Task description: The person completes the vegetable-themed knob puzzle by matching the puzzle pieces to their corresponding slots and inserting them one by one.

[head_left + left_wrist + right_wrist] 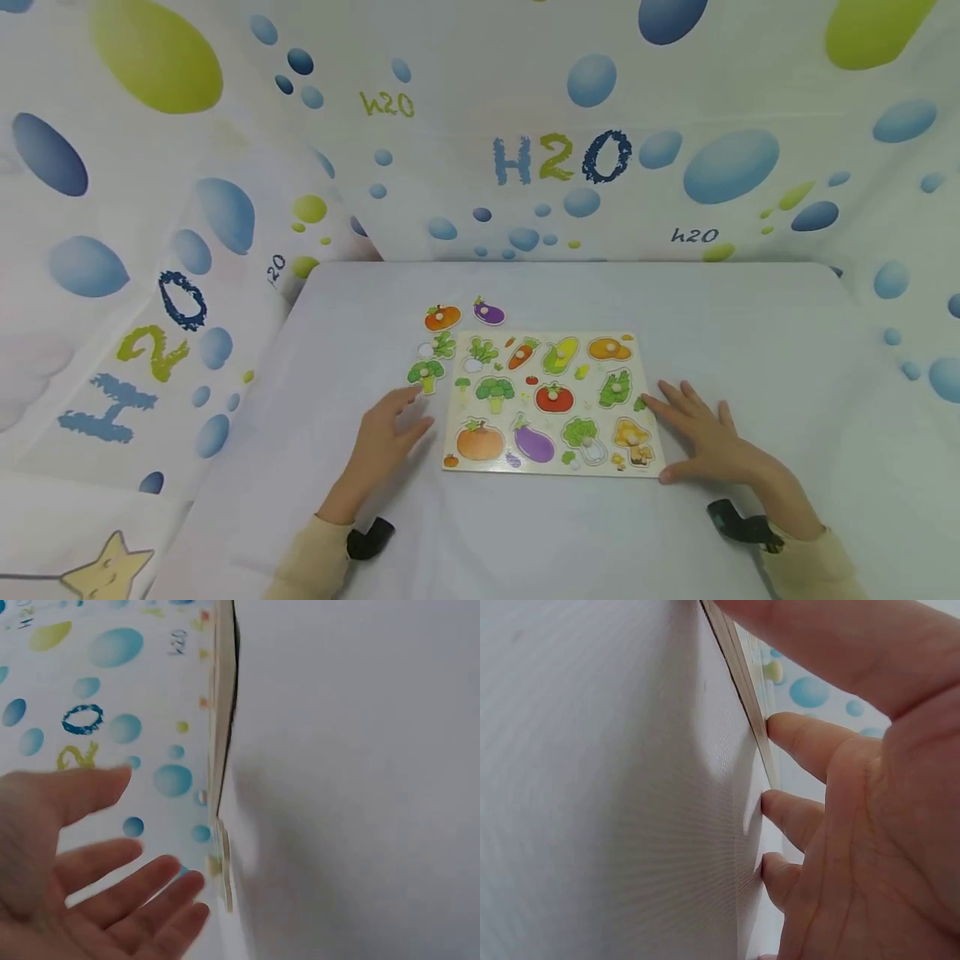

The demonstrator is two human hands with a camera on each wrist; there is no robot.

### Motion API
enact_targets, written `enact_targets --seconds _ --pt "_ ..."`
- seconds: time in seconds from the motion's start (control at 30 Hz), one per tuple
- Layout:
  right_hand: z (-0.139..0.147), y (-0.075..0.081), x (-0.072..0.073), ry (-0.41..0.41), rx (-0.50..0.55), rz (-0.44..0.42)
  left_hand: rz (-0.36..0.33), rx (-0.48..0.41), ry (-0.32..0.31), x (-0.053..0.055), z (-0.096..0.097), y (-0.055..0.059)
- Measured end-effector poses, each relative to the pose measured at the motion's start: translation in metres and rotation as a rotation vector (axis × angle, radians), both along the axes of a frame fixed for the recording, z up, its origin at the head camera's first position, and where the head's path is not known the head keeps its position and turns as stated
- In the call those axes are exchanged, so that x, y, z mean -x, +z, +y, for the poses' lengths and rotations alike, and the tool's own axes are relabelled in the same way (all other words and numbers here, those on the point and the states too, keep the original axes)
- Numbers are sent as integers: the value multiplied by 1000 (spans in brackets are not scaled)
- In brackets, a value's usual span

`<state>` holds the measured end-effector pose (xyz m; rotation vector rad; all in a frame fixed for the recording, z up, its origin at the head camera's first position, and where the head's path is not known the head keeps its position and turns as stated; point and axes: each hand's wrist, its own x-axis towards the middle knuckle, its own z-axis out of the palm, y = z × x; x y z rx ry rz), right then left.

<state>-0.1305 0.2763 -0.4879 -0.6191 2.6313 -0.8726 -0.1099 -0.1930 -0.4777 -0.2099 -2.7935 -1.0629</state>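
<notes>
A wooden vegetable puzzle board (525,467) lies flat on the white table. Carrot, corn, tomato (555,398), mushroom and other knobbed pieces sit in it; its pumpkin, eggplant, broccoli and turnip pictures show no knobs. Off its left side lie a loose broccoli piece (427,373) and a turnip piece (437,345). Beyond the far edge are a pumpkin piece (442,317) and an eggplant piece (489,312). My left hand (386,437), fingers relaxed and holding nothing, is just below the broccoli piece. My right hand (708,446) touches the board's right edge with spread fingers (806,739).
A white cloth covers the table (750,333). Behind it and to the left hangs a white curtain (450,133) with blue and green drops. Dark straps (371,539) sit at both wrists, by the cream sleeves.
</notes>
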Motion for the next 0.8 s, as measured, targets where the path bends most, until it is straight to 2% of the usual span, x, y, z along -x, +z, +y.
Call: enact_targets --seconds 0.1,0.17,0.27,0.43,0.63,0.8 --pt "1 1 0 -3 8 5 74 -85 103 18 -3 1" --pt "1 1 -1 -8 7 -1 78 -132 149 28 -5 0" --pt "-1 1 -1 -13 11 -18 57 -134 194 41 -6 0" --pt "-2 1 -2 -18 18 -36 -3 -85 211 57 -4 -2" --pt "-3 1 -2 -22 9 -35 -131 4 196 71 -1 -3" --pt "-3 1 -1 -26 7 -30 -139 51 206 77 3 -2"
